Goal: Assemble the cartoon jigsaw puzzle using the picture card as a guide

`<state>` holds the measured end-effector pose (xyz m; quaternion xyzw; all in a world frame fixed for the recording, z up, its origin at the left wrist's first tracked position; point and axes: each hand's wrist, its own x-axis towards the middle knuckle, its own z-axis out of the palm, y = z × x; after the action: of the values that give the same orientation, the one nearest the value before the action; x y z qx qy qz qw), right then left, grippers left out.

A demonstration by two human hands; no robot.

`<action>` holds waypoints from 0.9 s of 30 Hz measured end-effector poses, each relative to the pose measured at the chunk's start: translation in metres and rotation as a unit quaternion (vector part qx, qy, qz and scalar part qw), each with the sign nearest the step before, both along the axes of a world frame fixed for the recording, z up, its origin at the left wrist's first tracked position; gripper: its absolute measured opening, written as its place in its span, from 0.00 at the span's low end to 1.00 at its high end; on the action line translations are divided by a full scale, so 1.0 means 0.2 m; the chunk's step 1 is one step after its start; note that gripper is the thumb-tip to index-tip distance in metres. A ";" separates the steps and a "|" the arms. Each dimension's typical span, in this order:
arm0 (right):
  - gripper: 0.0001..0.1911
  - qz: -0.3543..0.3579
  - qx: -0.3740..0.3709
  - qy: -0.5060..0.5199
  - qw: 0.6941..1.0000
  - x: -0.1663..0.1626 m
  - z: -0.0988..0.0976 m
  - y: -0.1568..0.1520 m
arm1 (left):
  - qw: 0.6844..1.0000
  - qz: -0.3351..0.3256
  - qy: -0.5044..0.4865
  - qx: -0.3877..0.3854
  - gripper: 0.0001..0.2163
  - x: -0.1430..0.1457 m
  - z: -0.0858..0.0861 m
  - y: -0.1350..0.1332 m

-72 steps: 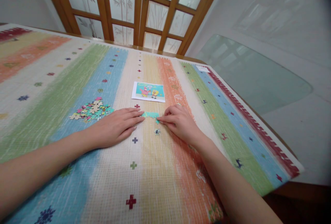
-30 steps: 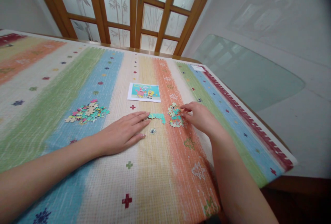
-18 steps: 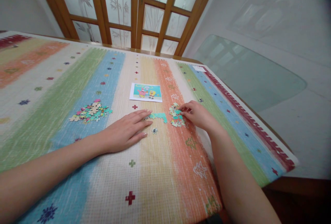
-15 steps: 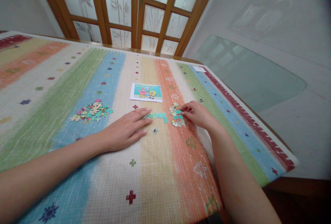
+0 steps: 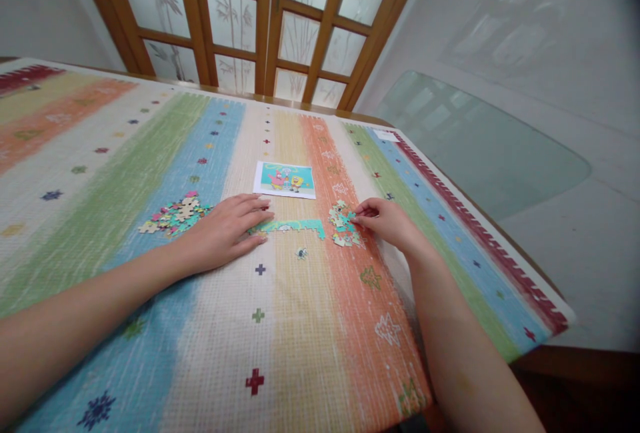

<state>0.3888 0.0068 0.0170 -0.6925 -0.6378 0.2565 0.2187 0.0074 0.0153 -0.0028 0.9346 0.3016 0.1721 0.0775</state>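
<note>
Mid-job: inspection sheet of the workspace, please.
Surface: striped woven tablecloth, flat.
Job's things: joined teal strip of puzzle pieces; small pile of loose pieces right of it; cartoon reference picture behind.
Clutter: larger pile of loose pieces at left; single piece near strip.
Hands: left hand flat, fingertips at strip's left end; right hand fingertips on small pile, grip unclear.
Cables: nothing seen.
Surroundings: wooden-framed frosted glass doors; glass pane at right.

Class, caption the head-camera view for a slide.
Left hand touches a joined teal jigsaw strip; right hand touches a small pile of loose pieces on a striped cloth.
</note>
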 end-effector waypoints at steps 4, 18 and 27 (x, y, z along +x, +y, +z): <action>0.09 -0.003 0.007 0.010 1.000 -0.02 0.02 -0.01 | 1.000 0.020 0.012 0.006 0.20 0.01 -0.02 0.02; 0.11 0.089 0.048 0.201 0.974 -0.32 0.12 -0.10 | 0.985 0.073 -0.159 0.016 0.15 0.00 0.01 0.02; 0.03 0.184 0.043 0.120 0.975 -0.76 0.04 -0.19 | 0.986 0.052 -0.161 -0.006 0.13 -0.01 -0.01 0.03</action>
<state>0.2366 -0.0303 0.0249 -0.5172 -0.7340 0.3457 0.2724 0.0062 0.0219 -0.0043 0.8771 0.3346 0.3223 0.1214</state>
